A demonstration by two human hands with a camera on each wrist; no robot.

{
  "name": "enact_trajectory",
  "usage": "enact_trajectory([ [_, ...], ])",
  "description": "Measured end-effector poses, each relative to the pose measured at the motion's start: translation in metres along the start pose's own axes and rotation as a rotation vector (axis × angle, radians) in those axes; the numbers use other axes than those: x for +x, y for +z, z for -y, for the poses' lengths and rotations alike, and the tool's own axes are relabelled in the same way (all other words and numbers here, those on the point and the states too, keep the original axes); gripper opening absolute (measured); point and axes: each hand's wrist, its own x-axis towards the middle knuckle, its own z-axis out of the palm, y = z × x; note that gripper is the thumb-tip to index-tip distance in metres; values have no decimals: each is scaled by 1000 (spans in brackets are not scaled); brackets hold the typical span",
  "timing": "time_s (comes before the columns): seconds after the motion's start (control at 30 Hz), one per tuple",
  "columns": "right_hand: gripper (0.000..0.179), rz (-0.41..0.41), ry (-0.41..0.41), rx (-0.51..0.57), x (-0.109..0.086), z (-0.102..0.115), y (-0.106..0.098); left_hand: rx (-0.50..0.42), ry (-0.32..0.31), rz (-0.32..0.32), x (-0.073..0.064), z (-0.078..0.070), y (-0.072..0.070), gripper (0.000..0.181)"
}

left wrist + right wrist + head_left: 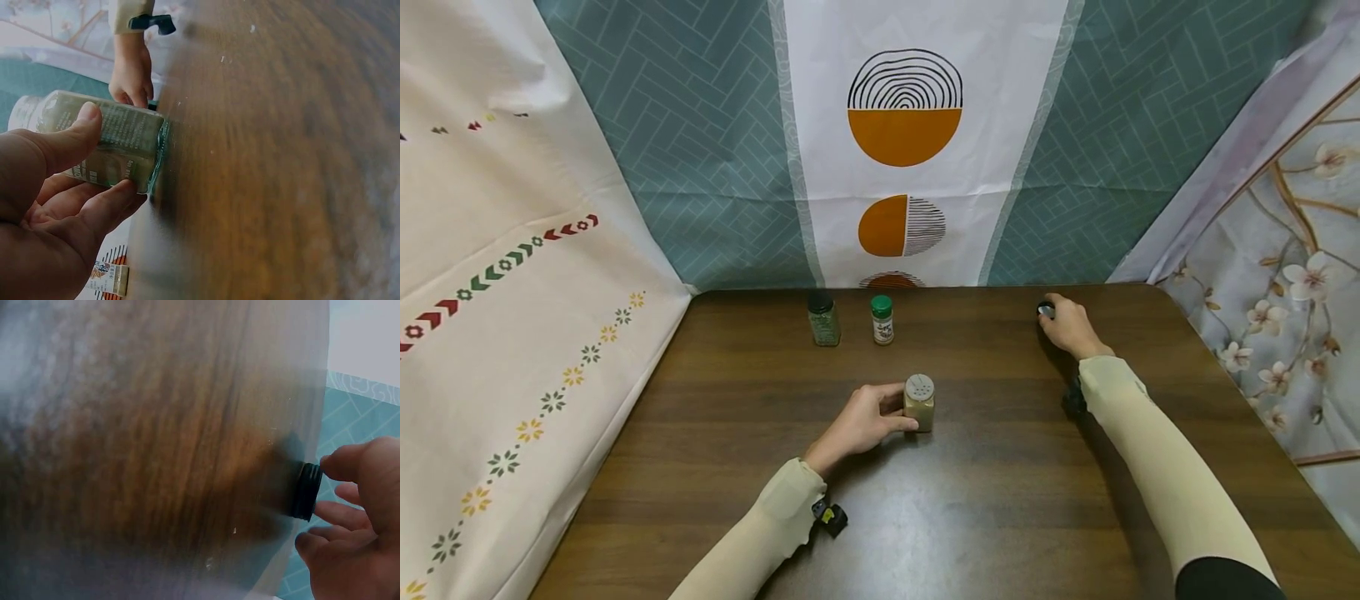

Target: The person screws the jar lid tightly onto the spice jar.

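Observation:
My left hand (868,417) holds a square glass spice jar (919,410) between thumb and fingers near the middle of the table. The jar stands upright, with a perforated shaker top and pale powder inside. In the left wrist view, my thumb lies across the printed side of the jar (103,140), and its base is right at the tabletop. Far to the right, by the back edge, my right hand (1071,327) pinches a black screw cap (1044,309). The right wrist view has thumb and fingertips at the rim of the cap (308,492), close to the wood.
Behind the left hand stand a black-capped jar of green herbs (824,321) and a smaller green-capped shaker (882,320). The brown wooden table (1000,500) ends at a hanging patterned cloth (700,167). More fabric hangs along the left and right sides.

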Motion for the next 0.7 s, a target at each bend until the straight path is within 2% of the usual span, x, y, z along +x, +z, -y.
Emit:
enact_trajectory([
  [0.43, 49, -31, -74, 0, -2, -1, 0, -13, 1, -4, 0, -1, 0, 61],
  [0.7, 50, -23, -65, -6, -3, -3, -1, -19, -8, 1, -1, 0, 0, 61],
])
